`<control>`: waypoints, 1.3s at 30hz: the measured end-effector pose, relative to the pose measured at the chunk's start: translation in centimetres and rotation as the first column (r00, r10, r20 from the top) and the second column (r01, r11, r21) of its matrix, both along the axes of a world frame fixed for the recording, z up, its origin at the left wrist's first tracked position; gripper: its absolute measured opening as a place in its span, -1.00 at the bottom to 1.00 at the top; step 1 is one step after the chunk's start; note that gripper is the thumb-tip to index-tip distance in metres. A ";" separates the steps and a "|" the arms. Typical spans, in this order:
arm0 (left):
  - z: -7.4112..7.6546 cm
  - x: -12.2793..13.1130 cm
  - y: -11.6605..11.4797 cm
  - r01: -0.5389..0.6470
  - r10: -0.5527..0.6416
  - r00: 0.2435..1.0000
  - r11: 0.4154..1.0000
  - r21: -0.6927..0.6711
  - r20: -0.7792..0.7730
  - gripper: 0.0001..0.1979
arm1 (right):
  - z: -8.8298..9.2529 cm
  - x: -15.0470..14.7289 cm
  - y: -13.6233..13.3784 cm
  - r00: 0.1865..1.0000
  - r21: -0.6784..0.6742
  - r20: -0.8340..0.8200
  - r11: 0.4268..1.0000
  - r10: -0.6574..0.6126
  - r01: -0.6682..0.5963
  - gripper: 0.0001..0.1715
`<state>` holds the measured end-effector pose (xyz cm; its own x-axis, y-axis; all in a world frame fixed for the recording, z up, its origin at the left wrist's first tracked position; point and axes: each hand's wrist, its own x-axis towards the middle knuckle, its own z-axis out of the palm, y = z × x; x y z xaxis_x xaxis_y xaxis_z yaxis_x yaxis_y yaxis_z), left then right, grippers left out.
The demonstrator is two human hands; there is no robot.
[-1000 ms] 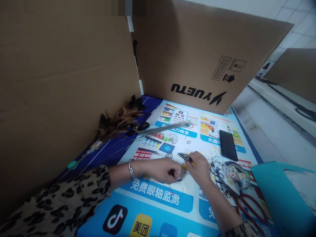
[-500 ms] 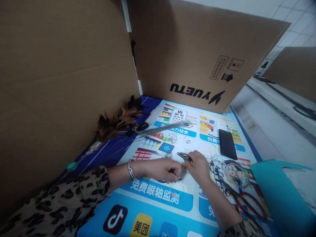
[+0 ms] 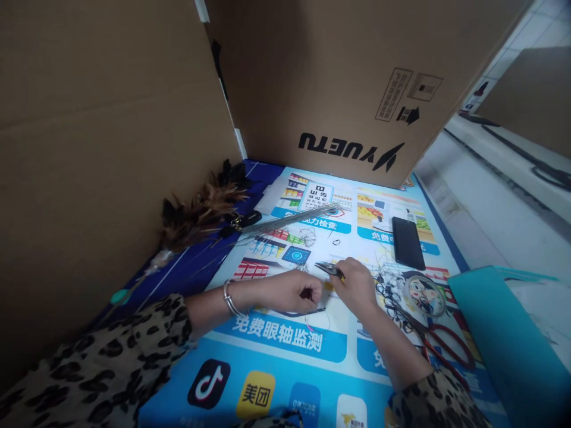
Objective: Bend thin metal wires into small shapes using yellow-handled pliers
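My right hand (image 3: pixel 355 286) is closed around a pair of needle-nose pliers (image 3: pixel 329 268), whose jaws point left. Just left of it, my left hand (image 3: pixel 297 291) is curled with its fingers pressed together; whatever they hold, if anything, is too small to make out. A thin dark strand shows on the table just below these fingers. Behind the hands lies a bundle of thin straight wires (image 3: pixel 297 219), and a small dark ring (image 3: pixel 336 242) rests by itself. Several black ring-shaped pieces and loose wire bits (image 3: pixel 387 292) are heaped right of my right hand.
Red-handled scissors (image 3: pixel 450 348) and a clear round dish (image 3: pixel 423 294) lie at the right, with a black phone (image 3: pixel 408 243) behind and a teal box (image 3: pixel 499 333) beyond. Cardboard panels (image 3: pixel 357 77) wall the back and left. A brown feather duster (image 3: pixel 200 208) leans at left.
The view has shifted slightly, so everything sits a little higher and further left. Both hands keep nearly the same pose, and the pliers stay in my right hand.
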<state>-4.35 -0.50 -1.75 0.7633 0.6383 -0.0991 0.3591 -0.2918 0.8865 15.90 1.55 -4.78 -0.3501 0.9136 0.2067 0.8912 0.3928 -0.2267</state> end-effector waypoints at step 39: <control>-1.3 0.2 1.3 -0.182 0.359 0.893 0.840 -0.511 0.272 -0.71 | 0.6 0.1 -0.2 0.726 -0.121 -0.662 0.929 0.187 -0.350 -0.85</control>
